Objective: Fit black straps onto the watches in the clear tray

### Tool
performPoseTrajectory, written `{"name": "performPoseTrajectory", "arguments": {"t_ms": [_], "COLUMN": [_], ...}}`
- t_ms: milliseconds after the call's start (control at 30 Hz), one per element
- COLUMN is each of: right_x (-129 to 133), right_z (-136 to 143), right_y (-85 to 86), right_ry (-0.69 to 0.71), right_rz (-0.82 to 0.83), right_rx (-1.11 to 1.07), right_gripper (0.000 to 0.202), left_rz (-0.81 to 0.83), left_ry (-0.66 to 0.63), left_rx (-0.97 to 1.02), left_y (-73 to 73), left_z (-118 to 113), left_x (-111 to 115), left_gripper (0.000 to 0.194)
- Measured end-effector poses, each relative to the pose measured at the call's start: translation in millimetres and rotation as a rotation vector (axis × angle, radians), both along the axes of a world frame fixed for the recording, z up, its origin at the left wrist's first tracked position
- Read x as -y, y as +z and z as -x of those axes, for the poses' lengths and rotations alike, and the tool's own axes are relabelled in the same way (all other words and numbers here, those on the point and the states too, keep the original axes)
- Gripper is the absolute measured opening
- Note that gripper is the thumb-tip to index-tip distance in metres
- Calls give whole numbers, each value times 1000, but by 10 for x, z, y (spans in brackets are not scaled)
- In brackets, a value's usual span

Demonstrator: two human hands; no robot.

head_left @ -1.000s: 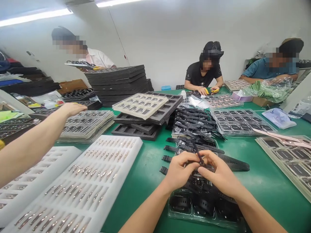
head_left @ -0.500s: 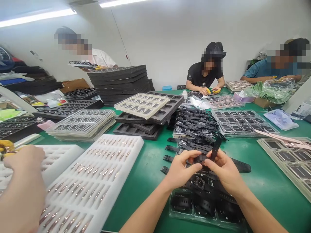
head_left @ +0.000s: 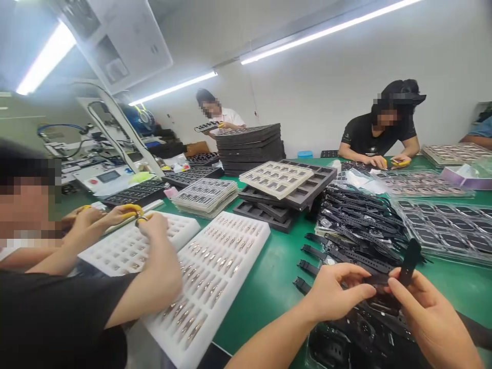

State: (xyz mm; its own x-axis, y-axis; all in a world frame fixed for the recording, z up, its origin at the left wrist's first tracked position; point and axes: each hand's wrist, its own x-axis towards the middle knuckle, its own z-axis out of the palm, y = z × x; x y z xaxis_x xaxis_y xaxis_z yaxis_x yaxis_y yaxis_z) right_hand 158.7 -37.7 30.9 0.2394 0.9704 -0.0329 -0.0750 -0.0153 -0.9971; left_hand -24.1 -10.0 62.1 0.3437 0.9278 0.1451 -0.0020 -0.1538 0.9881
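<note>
Head view: the left hand [head_left: 334, 294] curls in with thumb and fingertips pinching one end of a black watch strap [head_left: 400, 269], and the right hand [head_left: 430, 312] pinches the other end, the strap's tip sticking up above its fingers. Both hands hover over the near right part of the green tabletop [head_left: 277, 271], right above a heap of black straps [head_left: 357, 225] that spreads back toward the middle. Just left of that heap lies a white foam tray [head_left: 215, 271] lined with small metal pieces, running to the near edge. A co-worker's hand [head_left: 154, 225] hangs over the tray's far left corner at the left edge. Mid-table sits a stack of black foam trays [head_left: 303, 189] with a beige tray [head_left: 277, 179] on top. At the far edge, a person in a black shirt [head_left: 369, 138] leans over more parts.
</note>
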Motion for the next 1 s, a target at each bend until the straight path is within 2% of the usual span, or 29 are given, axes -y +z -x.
{"name": "performPoseTrajectory", "arguments": {"t_ms": [133, 167, 300, 400, 467, 633, 767, 1000], "right_x": [3, -1, -19, -4, 10, 41, 58, 39], "right_z": [-13, -32, -103, -76, -34, 0, -21, -46], "right_y": [-11, -17, -2, 64, 108, 167, 194, 216], "right_ry": [12, 22, 90, 92, 86, 57, 94, 214], "right_rz": [-162, -205, -307, -396, -433, -444, -392, -402], "right_rx": [106, 156, 484, 573, 556, 376, 233, 210], "right_gripper": [81, 82, 51, 45, 42, 22, 18, 19], "left_rz": [-20, -25, -36, -49, -55, -10, 37, -23], "left_ry": [45, 40, -58, -123, -120, -15, 28, 42], "left_rx": [-32, -47, -95, -121, -123, -45, -34, -105], "left_y": [7, 8, -15, -30, -20, 59, 112, 110], "left_z": [21, 27, 36, 21, 10, 6, 22, 47], "left_x": [-27, -30, -22, -10, -9, -33, -37, -35], "left_gripper": [30, 30, 33, 47, 50, 31, 28, 25]}}
